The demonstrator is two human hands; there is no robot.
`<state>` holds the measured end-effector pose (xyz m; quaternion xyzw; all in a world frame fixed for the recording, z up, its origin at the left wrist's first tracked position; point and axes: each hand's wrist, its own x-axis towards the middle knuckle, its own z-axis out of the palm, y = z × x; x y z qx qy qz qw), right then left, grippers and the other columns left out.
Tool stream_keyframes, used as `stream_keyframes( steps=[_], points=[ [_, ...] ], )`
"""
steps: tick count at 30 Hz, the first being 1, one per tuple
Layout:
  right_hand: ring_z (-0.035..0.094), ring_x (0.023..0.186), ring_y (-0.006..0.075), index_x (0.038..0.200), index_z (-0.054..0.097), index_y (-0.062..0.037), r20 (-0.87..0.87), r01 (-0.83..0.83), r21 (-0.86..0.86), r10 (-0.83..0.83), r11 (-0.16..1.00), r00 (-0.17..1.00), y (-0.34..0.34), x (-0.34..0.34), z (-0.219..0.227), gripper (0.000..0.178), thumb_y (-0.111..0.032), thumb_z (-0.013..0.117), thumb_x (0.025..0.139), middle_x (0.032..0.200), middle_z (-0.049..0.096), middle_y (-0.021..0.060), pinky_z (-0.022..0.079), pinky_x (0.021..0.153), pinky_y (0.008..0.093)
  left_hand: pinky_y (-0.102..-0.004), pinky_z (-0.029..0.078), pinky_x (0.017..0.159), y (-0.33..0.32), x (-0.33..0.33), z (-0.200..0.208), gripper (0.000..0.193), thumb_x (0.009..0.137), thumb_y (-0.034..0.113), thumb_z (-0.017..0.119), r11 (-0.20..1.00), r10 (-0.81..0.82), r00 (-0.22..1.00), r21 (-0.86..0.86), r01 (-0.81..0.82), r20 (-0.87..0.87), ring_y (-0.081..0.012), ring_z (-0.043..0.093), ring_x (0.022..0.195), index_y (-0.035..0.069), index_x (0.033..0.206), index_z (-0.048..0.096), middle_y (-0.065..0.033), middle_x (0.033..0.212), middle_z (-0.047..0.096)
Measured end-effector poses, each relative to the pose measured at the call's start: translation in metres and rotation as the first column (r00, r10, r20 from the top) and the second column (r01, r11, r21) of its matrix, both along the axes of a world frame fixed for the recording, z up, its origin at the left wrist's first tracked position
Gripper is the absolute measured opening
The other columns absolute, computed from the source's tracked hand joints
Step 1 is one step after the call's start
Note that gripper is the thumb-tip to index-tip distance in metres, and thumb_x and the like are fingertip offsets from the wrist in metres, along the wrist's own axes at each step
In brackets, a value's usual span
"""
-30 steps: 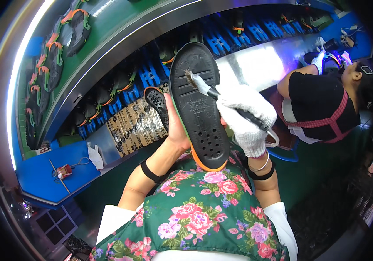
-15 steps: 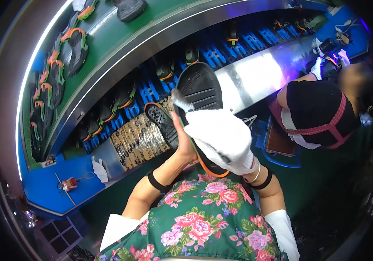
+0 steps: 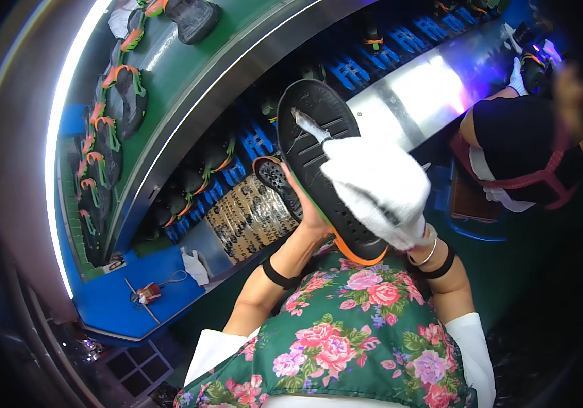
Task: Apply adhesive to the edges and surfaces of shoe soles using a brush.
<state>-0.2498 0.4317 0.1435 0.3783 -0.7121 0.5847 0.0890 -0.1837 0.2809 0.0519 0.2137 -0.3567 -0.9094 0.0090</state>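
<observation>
A black sandal sole (image 3: 315,102) with ridges, small holes and an orange-and-green rim is tilted up in front of my body. My bare left hand (image 3: 310,212) grips it along its left side, partly hidden beneath. In a white knitted glove, my right hand (image 3: 376,190) is closed around a small brush (image 3: 310,126), whose pale, worn bristles lie over the ridged upper part of the sole. The brush's handle is hidden in the glove. Just left of my left hand, a second dark sole (image 3: 278,180) with holes and an orange edge lies over the bench.
Brown cardboard under clear film (image 3: 251,221) covers part of the metal bench (image 3: 407,102). Blue racks (image 3: 349,71) with shoe parts stand behind it. Sandals fill a green conveyor (image 3: 230,34) above. A blue table (image 3: 118,299) is at left; a co-worker (image 3: 519,136) sits at right.
The sole and both my hands appear farther right, as does the whole scene. The brush has moved from the sole's left edge onto its ridged surface.
</observation>
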Motion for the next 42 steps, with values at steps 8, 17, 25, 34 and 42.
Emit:
stream_keyframes(
  steps=[8,17,25,34,42],
  points=[
    [0.072,0.103,0.0292,0.11,0.075,-0.0004,-0.048,-0.085,-0.063,0.082,0.994,0.996,-0.002,-0.004,-0.005,0.029,-0.001,0.071,0.081,0.11,0.075,0.0144,0.058,0.09,0.0393,-0.0506,0.038,0.116,-0.011,0.0,-0.028,0.111,0.082,0.095,0.022,0.55,0.032,0.925,0.779,0.301,-0.379,-0.0312,0.052,0.134,0.012,0.152,0.042,-0.0115,0.147,0.052],
    [0.074,0.096,0.0311,0.102,0.078,-0.0049,-0.039,-0.154,-0.127,0.15,0.98,0.988,-0.005,-0.003,-0.007,0.023,-0.004,0.074,0.08,0.105,0.076,0.0144,0.058,0.085,0.039,-0.0533,0.04,0.114,-0.032,-0.001,-0.027,0.118,0.079,0.098,0.025,0.658,-0.096,0.933,0.681,0.321,-0.347,-0.036,0.053,0.134,0.006,0.152,0.042,-0.017,0.148,0.052],
    [0.073,0.1,0.0291,0.107,0.077,-0.0086,-0.088,-0.218,-0.049,0.214,0.975,0.973,-0.004,0.008,-0.011,0.027,-0.004,0.074,0.081,0.112,0.075,0.0123,0.057,0.089,0.039,-0.05,0.047,0.109,-0.049,-0.006,-0.025,0.119,0.079,0.097,0.028,0.877,-0.272,0.944,0.356,0.324,-0.188,-0.0359,0.059,0.126,0.004,0.151,0.04,-0.0226,0.138,0.058],
    [0.073,0.099,0.0289,0.106,0.077,-0.007,-0.08,-0.326,-0.034,0.323,0.945,0.943,-0.001,0.017,-0.01,0.025,-0.003,0.074,0.081,0.107,0.076,0.0106,0.058,0.085,0.0377,-0.0453,0.057,0.095,-0.049,-0.012,0.003,0.111,0.077,0.096,0.041,0.859,-0.346,0.896,0.29,0.423,-0.28,-0.0312,0.065,0.108,0.0,0.132,0.053,-0.0186,0.114,0.063],
    [0.074,0.095,0.0249,0.109,0.077,-0.0076,-0.217,-0.189,0.027,0.19,0.982,0.957,-0.006,0.024,-0.022,0.028,-0.006,0.079,0.081,0.105,0.076,0.0086,0.06,0.084,0.0361,-0.0463,0.055,0.089,-0.048,-0.027,0.019,0.119,0.07,0.101,0.04,0.845,-0.284,0.914,0.375,0.381,-0.288,-0.0302,0.059,0.104,-0.002,0.127,0.054,-0.0173,0.11,0.061]
  ],
)
